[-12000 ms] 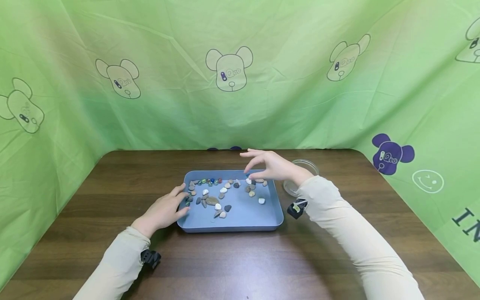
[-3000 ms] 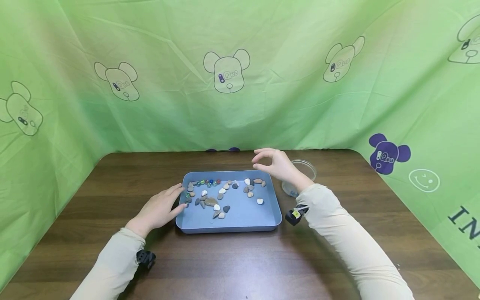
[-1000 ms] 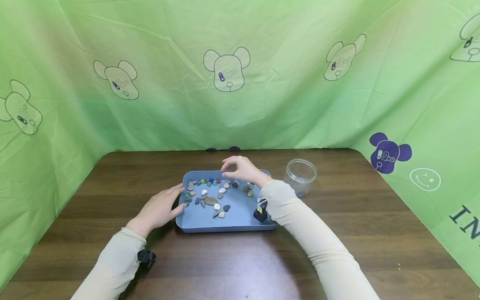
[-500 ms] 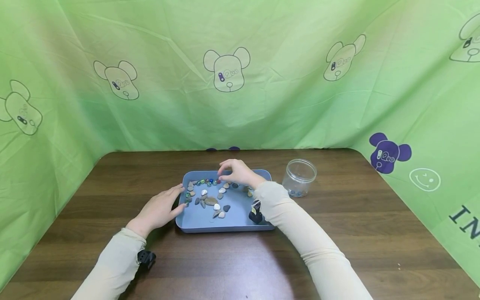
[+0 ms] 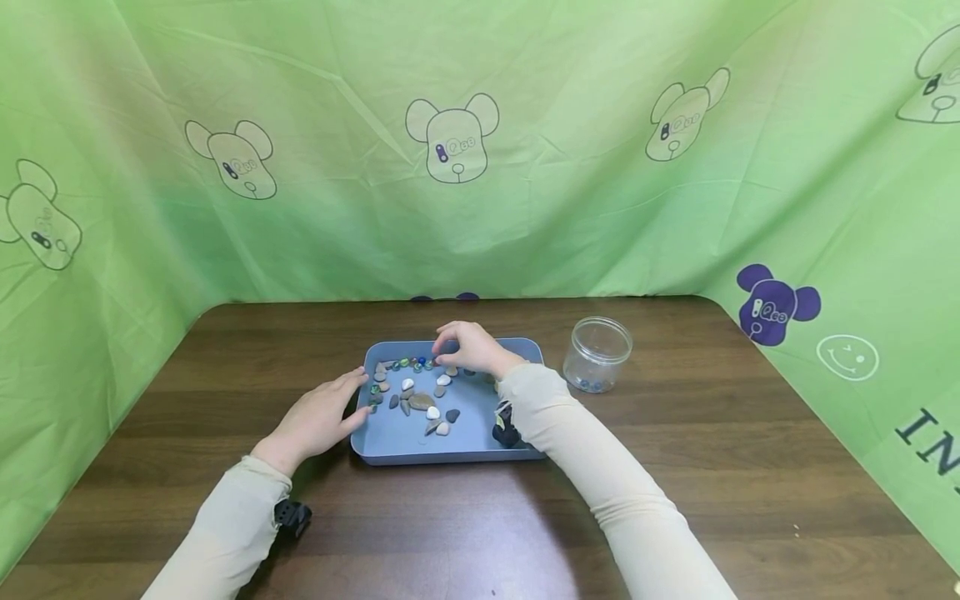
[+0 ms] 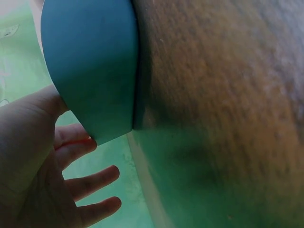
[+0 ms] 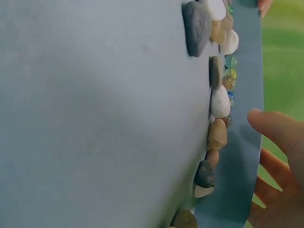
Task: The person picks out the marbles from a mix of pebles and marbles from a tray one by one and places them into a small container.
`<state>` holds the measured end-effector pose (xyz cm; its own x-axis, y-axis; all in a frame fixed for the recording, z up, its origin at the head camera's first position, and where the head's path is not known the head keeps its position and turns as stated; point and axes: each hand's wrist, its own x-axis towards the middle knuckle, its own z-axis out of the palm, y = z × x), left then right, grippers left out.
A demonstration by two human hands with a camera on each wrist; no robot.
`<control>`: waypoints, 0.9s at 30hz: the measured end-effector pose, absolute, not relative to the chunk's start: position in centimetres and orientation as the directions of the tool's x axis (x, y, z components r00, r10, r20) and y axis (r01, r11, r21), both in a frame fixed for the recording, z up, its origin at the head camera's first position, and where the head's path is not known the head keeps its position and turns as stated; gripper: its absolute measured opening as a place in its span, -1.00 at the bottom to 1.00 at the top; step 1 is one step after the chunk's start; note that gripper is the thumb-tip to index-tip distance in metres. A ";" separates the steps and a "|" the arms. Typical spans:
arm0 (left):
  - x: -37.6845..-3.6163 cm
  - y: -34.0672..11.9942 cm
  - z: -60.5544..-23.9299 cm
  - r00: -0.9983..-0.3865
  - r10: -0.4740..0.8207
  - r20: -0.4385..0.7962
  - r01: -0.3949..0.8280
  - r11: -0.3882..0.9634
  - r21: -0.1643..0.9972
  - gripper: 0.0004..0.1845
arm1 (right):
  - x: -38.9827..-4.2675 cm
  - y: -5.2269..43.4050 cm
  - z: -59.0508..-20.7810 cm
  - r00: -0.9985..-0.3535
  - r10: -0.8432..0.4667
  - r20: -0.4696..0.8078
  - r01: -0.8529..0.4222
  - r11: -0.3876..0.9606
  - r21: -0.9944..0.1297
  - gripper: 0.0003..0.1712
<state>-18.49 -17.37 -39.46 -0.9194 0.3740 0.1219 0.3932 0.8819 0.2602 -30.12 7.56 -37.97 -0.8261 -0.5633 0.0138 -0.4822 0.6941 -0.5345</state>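
A blue tray (image 5: 480, 437) holds pebbles and several glass marbles (image 5: 405, 362) in a row by its far wall. My right hand (image 5: 474, 348) reaches over the tray's far side, thumb and index finger curved close together at the right end of the marble row. In the right wrist view its thumb (image 7: 273, 124) points toward a reddish-brown marble (image 7: 228, 119), with a gap between them. My left hand (image 5: 311, 423) rests at the tray's left rim, fingers relaxed; in the left wrist view the thumb and forefinger touch the tray wall (image 6: 95, 71).
A clear open jar (image 5: 597, 343) with a few marbles (image 5: 591, 385) at its bottom stands right of the tray. Pebbles (image 5: 422, 402) form shapes across the tray floor. Patterned green cloth (image 5: 330, 242) surrounds the brown table (image 5: 675, 433).
My right hand has moved left from beside the jar to the marble row and lowered. The blue marble near the right-hand pebbles twelve seconds ago had left that spot by three seconds ago. My left hand stays.
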 end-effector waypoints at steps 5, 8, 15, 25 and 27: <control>-18.5 -17.4 -39.4 -0.920 0.372 0.121 0.391 0.881 0.265 -0.43 | -30.1 7.4 -38.1 -0.828 -0.561 -0.012 -0.478 0.716 -0.509 -0.82; -18.5 -17.4 -39.4 -0.922 0.369 0.116 0.387 0.882 0.270 -0.43 | -30.1 7.3 -38.1 -0.826 -0.563 -0.017 -0.485 0.726 -0.488 -0.81; -18.5 -17.3 -39.3 -0.925 0.364 0.108 0.380 0.884 0.274 -0.42 | -30.1 7.2 -38.3 -0.830 -0.557 -0.026 -0.488 0.748 -0.450 -0.77; -18.5 -17.4 -39.6 -0.925 0.365 0.109 0.381 0.883 0.274 -0.43 | -30.1 7.0 -38.9 -0.834 -0.551 -0.036 -0.489 0.766 -0.417 -0.80; -18.5 -17.4 -39.6 -0.925 0.364 0.112 0.381 0.883 0.275 -0.43 | -30.2 7.0 -39.0 -0.832 -0.554 -0.026 -0.497 0.765 -0.410 -0.83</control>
<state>-18.53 -17.43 -39.60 -0.9247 0.3637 0.1121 0.3806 0.8829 0.2752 -30.16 6.99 -39.02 -0.8320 -0.5542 -0.0263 -0.4966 0.7650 -0.4102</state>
